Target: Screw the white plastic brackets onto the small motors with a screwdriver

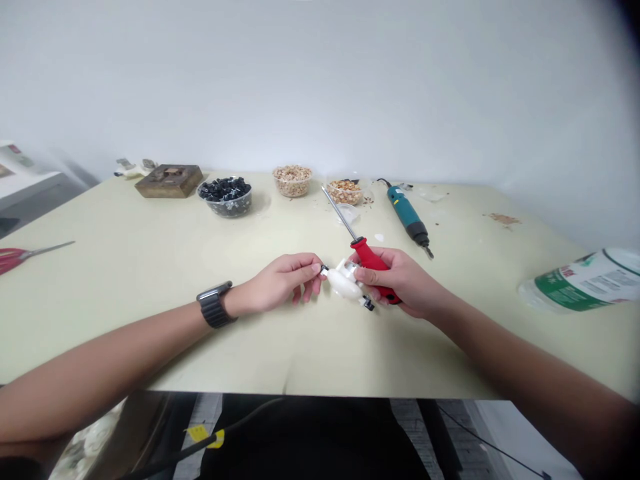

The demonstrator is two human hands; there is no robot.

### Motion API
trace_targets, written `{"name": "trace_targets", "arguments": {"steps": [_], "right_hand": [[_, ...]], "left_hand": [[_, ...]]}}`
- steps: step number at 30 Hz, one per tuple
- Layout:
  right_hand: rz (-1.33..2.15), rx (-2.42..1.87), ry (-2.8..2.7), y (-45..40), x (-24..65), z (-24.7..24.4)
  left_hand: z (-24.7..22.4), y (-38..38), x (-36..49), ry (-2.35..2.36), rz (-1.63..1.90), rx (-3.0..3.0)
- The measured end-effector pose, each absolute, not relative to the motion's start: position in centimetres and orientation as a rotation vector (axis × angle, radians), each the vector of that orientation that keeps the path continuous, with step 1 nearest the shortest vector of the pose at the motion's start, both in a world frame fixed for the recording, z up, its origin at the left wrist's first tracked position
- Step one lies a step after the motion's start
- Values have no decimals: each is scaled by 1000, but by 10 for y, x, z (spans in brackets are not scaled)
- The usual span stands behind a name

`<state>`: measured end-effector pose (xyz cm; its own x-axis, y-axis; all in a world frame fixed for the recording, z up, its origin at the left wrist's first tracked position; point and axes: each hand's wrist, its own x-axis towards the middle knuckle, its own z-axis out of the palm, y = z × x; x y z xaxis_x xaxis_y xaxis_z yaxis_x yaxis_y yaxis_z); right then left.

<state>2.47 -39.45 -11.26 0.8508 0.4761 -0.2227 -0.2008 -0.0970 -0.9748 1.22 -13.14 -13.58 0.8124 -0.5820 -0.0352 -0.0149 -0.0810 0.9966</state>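
Observation:
My right hand (pixel 400 277) is closed round a screwdriver with a red handle (pixel 373 261). Its metal shaft points up and to the left, away from me. The same hand also grips a rounded white plastic piece (pixel 344 285), held just over the table. A small black part (pixel 369 304) sticks out at the lower right of the white piece. My left hand (pixel 285 280), a dark watch on its wrist, pinches another small black part (pixel 324 270) at the piece's left end. The fingers cover some of the white piece, so its exact kind cannot be made out.
Along the back of the pale table (pixel 250 360) stand a wooden block (pixel 170 181), a bowl of black pieces (pixel 226 195) and tubs of tan (pixel 293 180) and orange-brown bits (pixel 345 191). A teal rotary tool (pixel 407 217), a lying plastic jar (pixel 585 280) and red scissors (pixel 20 258) flank my hands.

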Motion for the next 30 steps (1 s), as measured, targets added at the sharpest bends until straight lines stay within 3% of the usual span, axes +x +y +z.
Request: {"name": "trace_targets", "arguments": {"steps": [9, 15, 20, 30], "right_hand": [[564, -1624, -224, -396, 25, -111], [436, -1844, -299, -395, 20, -104], [326, -1961, -479, -389, 10, -104], [113, -2102, -543, -389, 5, -116]], "left_hand": [[-136, -131, 12, -499, -486, 1660], [-126, -134, 4, -624, -92, 1944], [-127, -147, -5, -801, -154, 1919], [-130, -143, 3, -646, -27, 2054]]}}
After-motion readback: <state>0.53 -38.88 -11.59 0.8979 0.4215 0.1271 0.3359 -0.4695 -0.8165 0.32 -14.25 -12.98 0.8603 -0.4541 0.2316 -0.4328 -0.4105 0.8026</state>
